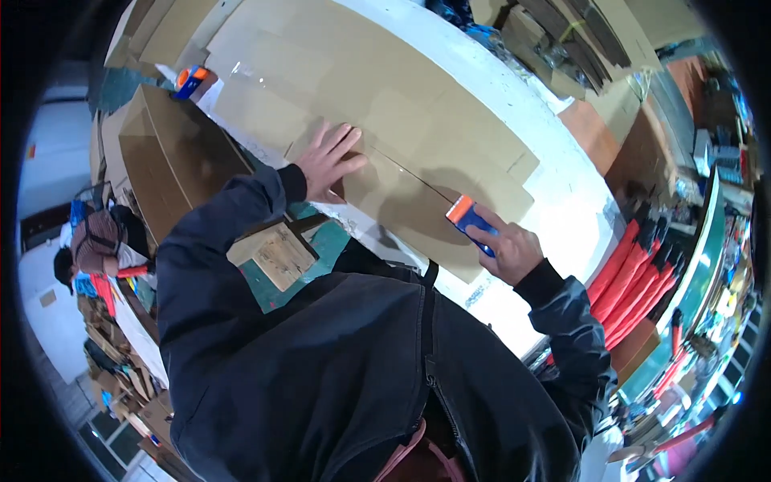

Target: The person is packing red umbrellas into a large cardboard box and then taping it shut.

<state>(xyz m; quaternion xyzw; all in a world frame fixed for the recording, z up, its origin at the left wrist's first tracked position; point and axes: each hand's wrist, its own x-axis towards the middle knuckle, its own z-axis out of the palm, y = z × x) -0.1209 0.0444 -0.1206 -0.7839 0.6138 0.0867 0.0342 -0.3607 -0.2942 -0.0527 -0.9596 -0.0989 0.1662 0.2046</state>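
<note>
A large flattened cardboard sheet (377,72) lies across the white table (554,169). My left hand (328,163) rests on it near the closer edge, fingers spread and pressing flat. To the right, my right hand (514,249) is wrapped round a blue and orange tape dispenser (469,222), its orange end touching the cardboard. A thin straight seam runs over the sheet from near my left hand to that orange end. Whether clear tape covers the seam, I cannot tell. My right palm hides part of the dispenser's body.
Another blue and orange dispenser (191,82) sits at the table's left end. Close to my body stands a wooden block (283,257). An open cardboard box (173,145) is at left, red padded things (630,281) at right. A person (104,241) is far left.
</note>
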